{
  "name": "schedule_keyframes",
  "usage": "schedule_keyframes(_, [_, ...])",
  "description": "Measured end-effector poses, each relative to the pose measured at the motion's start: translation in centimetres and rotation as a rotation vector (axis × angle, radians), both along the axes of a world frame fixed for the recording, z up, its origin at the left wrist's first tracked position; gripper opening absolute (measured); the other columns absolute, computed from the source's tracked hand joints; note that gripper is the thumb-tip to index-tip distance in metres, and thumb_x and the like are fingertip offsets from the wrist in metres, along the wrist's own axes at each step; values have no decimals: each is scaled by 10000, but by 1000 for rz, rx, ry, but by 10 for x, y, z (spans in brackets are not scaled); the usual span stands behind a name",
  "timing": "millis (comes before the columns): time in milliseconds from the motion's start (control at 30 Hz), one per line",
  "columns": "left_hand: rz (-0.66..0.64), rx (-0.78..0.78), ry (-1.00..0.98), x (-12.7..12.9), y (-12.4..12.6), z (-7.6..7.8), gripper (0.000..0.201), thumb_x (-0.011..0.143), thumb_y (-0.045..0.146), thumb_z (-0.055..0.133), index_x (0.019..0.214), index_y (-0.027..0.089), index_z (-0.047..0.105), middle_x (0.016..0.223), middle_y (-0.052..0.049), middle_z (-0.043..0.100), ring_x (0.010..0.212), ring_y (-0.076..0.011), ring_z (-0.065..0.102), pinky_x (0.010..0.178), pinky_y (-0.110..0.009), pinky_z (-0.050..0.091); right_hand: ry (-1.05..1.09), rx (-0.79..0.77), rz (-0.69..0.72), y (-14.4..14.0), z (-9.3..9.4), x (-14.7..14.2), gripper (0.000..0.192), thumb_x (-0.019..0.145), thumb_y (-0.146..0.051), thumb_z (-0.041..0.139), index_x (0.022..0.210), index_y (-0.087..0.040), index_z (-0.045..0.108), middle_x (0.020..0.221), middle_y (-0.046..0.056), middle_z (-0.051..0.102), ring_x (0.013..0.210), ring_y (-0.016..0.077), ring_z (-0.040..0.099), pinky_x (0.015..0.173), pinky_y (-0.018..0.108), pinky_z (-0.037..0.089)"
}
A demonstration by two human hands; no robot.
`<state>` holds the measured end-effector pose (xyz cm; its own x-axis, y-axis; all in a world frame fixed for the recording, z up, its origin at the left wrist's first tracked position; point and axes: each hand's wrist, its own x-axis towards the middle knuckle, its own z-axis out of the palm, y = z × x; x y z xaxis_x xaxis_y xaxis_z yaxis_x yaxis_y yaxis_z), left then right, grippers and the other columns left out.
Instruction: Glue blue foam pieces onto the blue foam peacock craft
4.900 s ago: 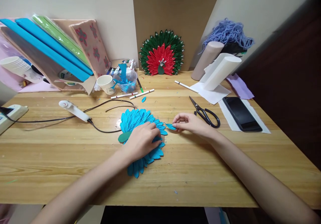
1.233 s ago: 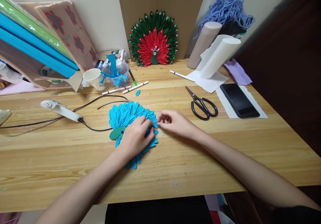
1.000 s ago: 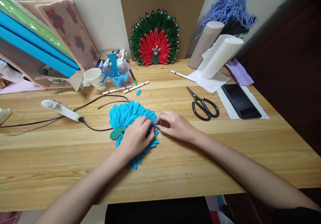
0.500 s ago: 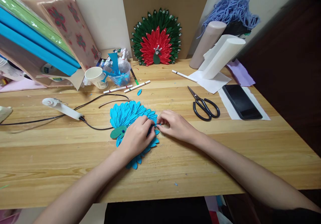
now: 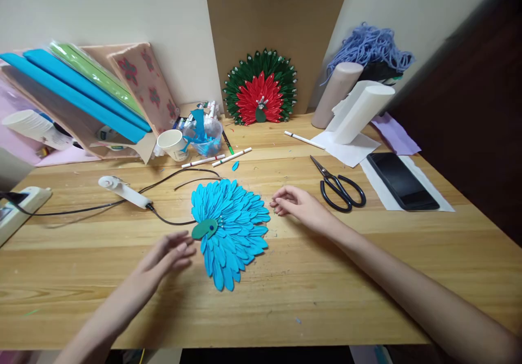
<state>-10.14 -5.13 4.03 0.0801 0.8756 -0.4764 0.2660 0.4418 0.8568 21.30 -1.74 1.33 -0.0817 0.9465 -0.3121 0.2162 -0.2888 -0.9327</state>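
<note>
A blue peacock craft (image 5: 240,223) of layered petal-shaped pieces lies on the table in front of me. Its green oval body (image 5: 205,228) has a dark blue dot and faces left. Just left of that body, my left hand (image 5: 169,255) hovers open with its fingers apart, holding nothing. My right hand (image 5: 299,206) is off the craft's right edge, fingers curled and tips pressed together. Whether something tiny sits in that pinch I cannot make out. Black-handled scissors (image 5: 338,184) lie to the right of this hand.
A white glue gun (image 5: 124,191) with a black cord lies left, near a power strip (image 5: 24,209). Behind are a paper cup (image 5: 172,144), a tub of blue scraps (image 5: 206,142), markers (image 5: 232,156) and a red-green peacock (image 5: 261,89). A phone (image 5: 403,180) lies at right.
Both hands have come off the blue peacock craft. My left hand moved left and opened; my right hand drew slightly right, still pinched. The camera view has tilted up a little.
</note>
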Motion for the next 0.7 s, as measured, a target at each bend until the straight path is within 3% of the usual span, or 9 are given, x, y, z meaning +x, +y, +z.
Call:
schedule_keyframes(100, [74,-264,-371,1,-10,-19,512,699,438,661,1114,174,520,1130,-143,633,1048,-286,607,951,-448,457,156,-159,-45,4,7,0,40,819,-160,530,856,-157,545,912,88,675,762,123,655,784,290,534])
schedule_keyframes(167, [170,-279,-483,13,-13,-26,525,677,374,682,1128,194,485,1070,-124,660,978,-266,642,944,-433,456,166,-169,-30,7,11,1,68,834,-172,521,881,-156,568,979,96,669,824,126,657,835,289,527])
schedule_keyframes(233, [225,-292,-516,30,-15,-27,544,709,329,647,1186,196,424,960,-102,682,861,-240,677,923,-433,458,132,-109,-7,13,11,2,91,835,-184,527,895,-156,590,1025,97,657,890,137,646,859,290,519])
schedule_keyframes(400, [256,-352,-674,82,-28,-24,745,708,235,626,1321,167,207,1024,-139,648,934,-275,660,921,-434,430,18,39,-17,46,0,9,120,823,-165,521,916,-146,595,1081,119,637,930,155,639,854,305,519])
schedule_keyframes(567, [264,-337,-891,130,-44,-30,752,702,202,608,1318,149,180,1122,-188,604,1017,-286,627,988,-421,372,-105,174,141,85,-4,14,153,844,-161,464,913,-136,598,1003,134,670,841,163,669,754,300,545])
schedule_keyframes(700, [155,-390,-1042,139,-51,-27,686,705,176,582,1297,150,238,1175,-205,590,1119,-277,571,1037,-402,321,-236,340,170,109,0,5,175,841,-137,464,942,-134,607,1028,117,645,854,157,639,768,303,510])
